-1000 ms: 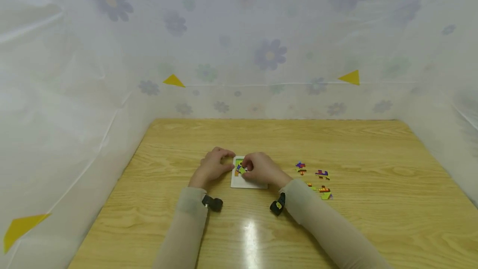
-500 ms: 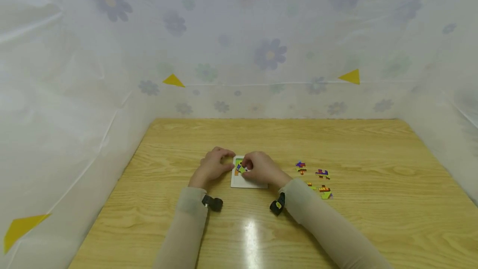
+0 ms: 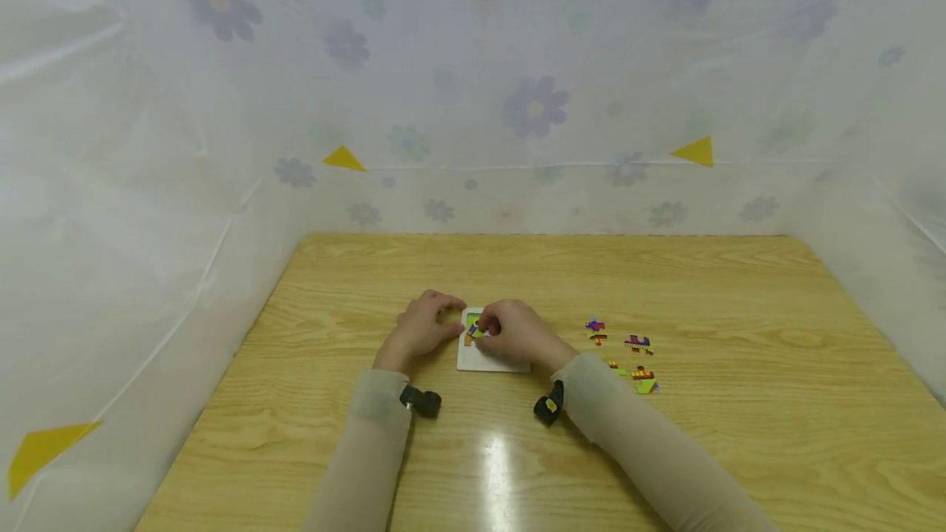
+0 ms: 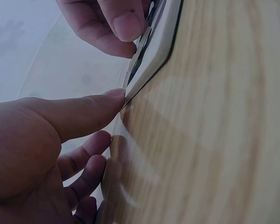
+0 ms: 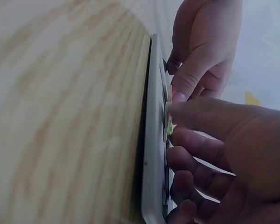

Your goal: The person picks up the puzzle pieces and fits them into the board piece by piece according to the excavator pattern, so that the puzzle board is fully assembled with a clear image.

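Observation:
A small white puzzle tray lies on the table between both hands, with a green, orange and purple picture area at its upper left. My right hand reaches over the tray and pinches a small jigsaw piece between thumb and index finger, low over the tray's surface. The fingers cover much of that piece. At the tray's left edge is my left hand; its thumb is straight and touches the rim, while the other fingers are loosely bent near the tabletop.
Several loose jigsaw pieces lie right of the tray, among them a purple-red one, another purple one and a green-red one. The wooden table is bordered by a flowered white sheet behind and at the sides.
The piece under the right fingertips has shifted or turned slightly, so less green shows beside the thumb. The left hand and the loose pieces have stayed in place.

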The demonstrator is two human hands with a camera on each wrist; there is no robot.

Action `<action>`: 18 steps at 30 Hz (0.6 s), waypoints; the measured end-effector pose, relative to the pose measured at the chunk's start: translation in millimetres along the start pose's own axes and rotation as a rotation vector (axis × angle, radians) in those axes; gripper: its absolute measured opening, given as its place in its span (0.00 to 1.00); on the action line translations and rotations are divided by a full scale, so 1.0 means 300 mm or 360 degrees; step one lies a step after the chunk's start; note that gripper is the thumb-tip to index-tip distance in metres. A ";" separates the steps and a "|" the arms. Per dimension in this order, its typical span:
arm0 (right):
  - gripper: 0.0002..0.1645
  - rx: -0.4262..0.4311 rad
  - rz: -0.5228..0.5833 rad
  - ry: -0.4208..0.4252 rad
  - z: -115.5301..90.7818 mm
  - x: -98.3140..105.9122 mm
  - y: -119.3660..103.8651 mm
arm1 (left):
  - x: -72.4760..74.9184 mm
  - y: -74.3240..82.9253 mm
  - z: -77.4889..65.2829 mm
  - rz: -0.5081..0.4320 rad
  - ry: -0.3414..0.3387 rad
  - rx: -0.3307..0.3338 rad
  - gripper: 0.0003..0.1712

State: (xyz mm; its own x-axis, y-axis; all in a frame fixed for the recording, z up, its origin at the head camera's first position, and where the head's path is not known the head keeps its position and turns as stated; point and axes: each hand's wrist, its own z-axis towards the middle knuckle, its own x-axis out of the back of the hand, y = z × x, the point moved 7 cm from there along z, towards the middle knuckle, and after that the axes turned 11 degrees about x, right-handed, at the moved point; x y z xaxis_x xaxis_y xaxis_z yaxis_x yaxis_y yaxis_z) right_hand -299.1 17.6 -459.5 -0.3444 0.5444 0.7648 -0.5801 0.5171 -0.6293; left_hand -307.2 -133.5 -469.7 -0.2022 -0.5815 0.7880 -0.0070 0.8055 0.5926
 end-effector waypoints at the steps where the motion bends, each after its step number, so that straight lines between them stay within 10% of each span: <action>1: 0.06 0.0002 -0.0004 0.0001 0.000 0.000 0.000 | 0.000 0.000 0.000 0.0000 0.0001 0.0001 0.21; 18: 0.05 0.0005 -0.0061 0.0018 0.006 0.003 -0.007 | 0.002 0.005 -0.003 0.0002 -0.0015 -0.0008 0.20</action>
State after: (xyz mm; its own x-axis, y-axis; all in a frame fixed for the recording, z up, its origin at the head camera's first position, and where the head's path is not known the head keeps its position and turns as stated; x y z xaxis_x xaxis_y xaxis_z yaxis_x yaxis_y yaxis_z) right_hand -299.6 15.9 -457.0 -0.3136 0.5315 0.7869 -0.5950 0.5358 -0.5991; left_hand -306.4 -132.7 -468.2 -0.2114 -0.5796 0.7870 -0.0022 0.8055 0.5926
